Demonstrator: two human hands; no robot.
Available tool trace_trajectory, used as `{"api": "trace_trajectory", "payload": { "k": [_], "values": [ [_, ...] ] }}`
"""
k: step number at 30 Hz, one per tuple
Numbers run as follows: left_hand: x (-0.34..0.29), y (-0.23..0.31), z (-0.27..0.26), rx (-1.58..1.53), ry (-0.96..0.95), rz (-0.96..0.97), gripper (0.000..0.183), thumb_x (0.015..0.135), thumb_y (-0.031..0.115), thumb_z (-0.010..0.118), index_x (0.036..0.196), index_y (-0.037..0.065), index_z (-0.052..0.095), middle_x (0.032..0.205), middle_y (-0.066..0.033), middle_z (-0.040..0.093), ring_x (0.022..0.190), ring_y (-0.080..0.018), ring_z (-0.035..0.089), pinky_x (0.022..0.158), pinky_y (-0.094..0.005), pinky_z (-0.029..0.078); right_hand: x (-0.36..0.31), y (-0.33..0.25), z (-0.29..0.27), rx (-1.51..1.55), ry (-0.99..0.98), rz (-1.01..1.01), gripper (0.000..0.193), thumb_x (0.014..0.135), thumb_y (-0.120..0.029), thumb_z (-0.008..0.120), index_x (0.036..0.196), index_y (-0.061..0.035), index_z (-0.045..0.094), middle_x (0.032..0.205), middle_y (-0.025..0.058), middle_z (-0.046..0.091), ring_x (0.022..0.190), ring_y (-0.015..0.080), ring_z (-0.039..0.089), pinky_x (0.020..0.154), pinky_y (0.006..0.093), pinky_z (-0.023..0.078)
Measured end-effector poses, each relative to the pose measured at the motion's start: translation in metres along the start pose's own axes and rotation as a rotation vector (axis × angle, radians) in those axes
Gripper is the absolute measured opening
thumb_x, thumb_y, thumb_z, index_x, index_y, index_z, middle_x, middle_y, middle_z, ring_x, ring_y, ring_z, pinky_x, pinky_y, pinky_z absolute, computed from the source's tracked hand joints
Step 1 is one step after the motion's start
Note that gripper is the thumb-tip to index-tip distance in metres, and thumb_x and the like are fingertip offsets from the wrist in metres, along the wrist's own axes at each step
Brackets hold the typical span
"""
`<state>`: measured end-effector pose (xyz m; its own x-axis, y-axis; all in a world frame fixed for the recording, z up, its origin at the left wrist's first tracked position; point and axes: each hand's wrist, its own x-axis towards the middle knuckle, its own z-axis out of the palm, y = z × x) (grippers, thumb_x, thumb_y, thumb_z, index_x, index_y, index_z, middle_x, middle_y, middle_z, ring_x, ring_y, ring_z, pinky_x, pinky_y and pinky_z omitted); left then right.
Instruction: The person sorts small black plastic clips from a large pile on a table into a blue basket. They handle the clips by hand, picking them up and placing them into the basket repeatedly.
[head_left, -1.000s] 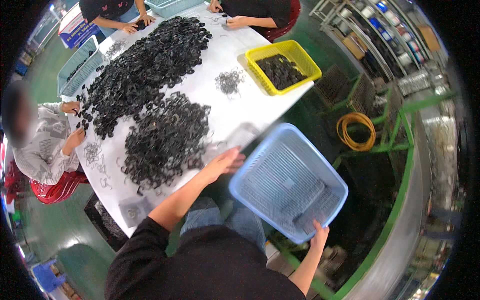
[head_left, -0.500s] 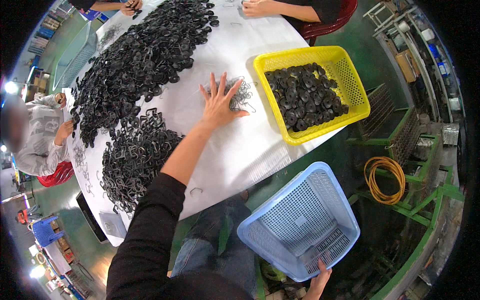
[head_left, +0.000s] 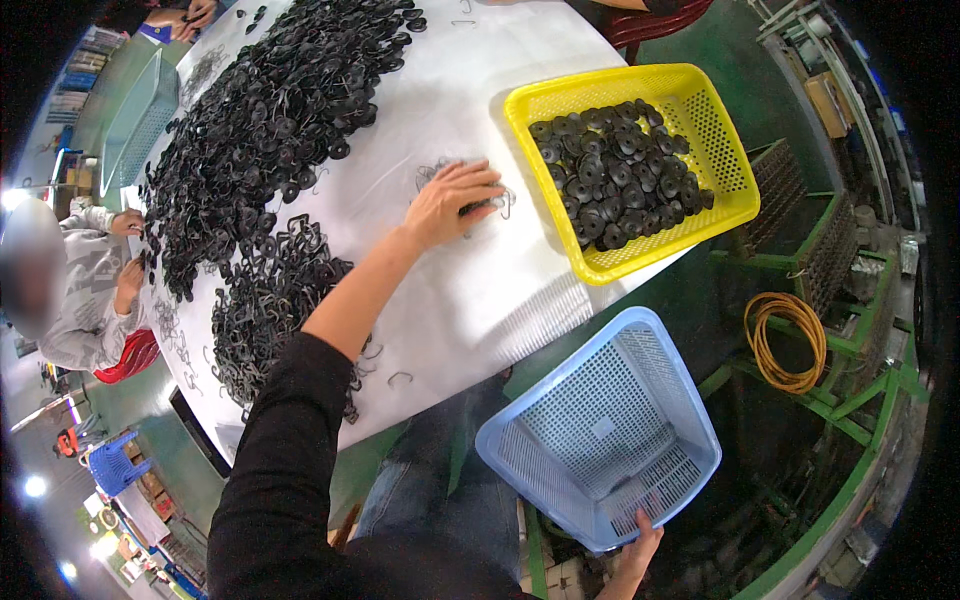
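Observation:
My left hand (head_left: pixel 452 205) is over a small heap of thin bent wire hooks (head_left: pixel 430 178) on the white-covered table. Its fingers are pressed together and curled down on the hooks, with some wire ends (head_left: pixel 507 200) sticking out past the fingertips. Part of what lies under the palm is hidden. Down at the right, my right hand (head_left: pixel 636 548) grips the lower rim of a blue perforated plastic basket (head_left: pixel 600 400). The basket is tilted beside the table edge, its inside facing me, and nothing shows in it.
A yellow basket (head_left: pixel 735 190) with black discs (head_left: pixel 620 170) stands on the table (head_left: pixel 440 330). Large piles of black discs (head_left: pixel 270 120) and black hooked pieces (head_left: pixel 275 310) lie leftward. Co-workers' hands (head_left: pixel 128 285) are at the far edges. Green metal racks (head_left: pixel 850 345) and a coiled orange hose (head_left: pixel 785 342) stand right.
The spread fingers of my left hand have drawn together over the wire hooks. My right hand keeps its grip on the blue basket. The view has shifted slightly.

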<state>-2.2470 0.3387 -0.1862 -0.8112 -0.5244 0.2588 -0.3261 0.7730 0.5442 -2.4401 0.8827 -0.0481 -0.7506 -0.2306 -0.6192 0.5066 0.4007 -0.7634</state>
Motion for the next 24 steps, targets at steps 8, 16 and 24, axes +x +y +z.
{"api": "trace_trajectory", "payload": {
  "k": [8,16,24],
  "values": [
    [-0.066,0.049,-0.020,0.121,0.068,-0.138,0.064,0.068,0.020,0.072,0.125,0.014,0.045,0.134,-0.0089,0.037,0.130,-0.0327,0.024,0.105,-0.0493,0.021,-0.008,0.008,0.004,-0.010,0.103,0.109,0.047,0.072,-0.001,0.060,0.116,0.0052,0.048,0.108,0.0145,0.056,0.094,0.0258,0.056,0.082,0.0378,0.044],
    [-0.092,0.073,0.014,0.279,0.368,-0.592,0.105,0.058,0.049,0.076,0.136,0.005,0.021,0.142,-0.0243,0.012,0.130,-0.0469,0.005,0.103,-0.0560,0.016,-0.016,0.017,0.000,-0.003,0.162,0.140,0.049,0.072,0.001,0.060,0.118,0.0063,0.045,0.109,0.0167,0.054,0.095,0.0279,0.056,0.084,0.0407,0.046],
    [-0.042,0.049,0.010,0.367,0.111,-0.353,0.090,0.055,0.057,0.072,0.133,0.029,0.036,0.145,-0.0121,0.015,0.131,-0.0450,0.007,0.092,-0.0731,0.010,-0.021,0.024,-0.013,0.027,0.128,0.112,0.049,0.072,0.001,0.060,0.118,0.0076,0.046,0.110,0.0169,0.055,0.095,0.0269,0.056,0.084,0.0396,0.045]
  ]
}}
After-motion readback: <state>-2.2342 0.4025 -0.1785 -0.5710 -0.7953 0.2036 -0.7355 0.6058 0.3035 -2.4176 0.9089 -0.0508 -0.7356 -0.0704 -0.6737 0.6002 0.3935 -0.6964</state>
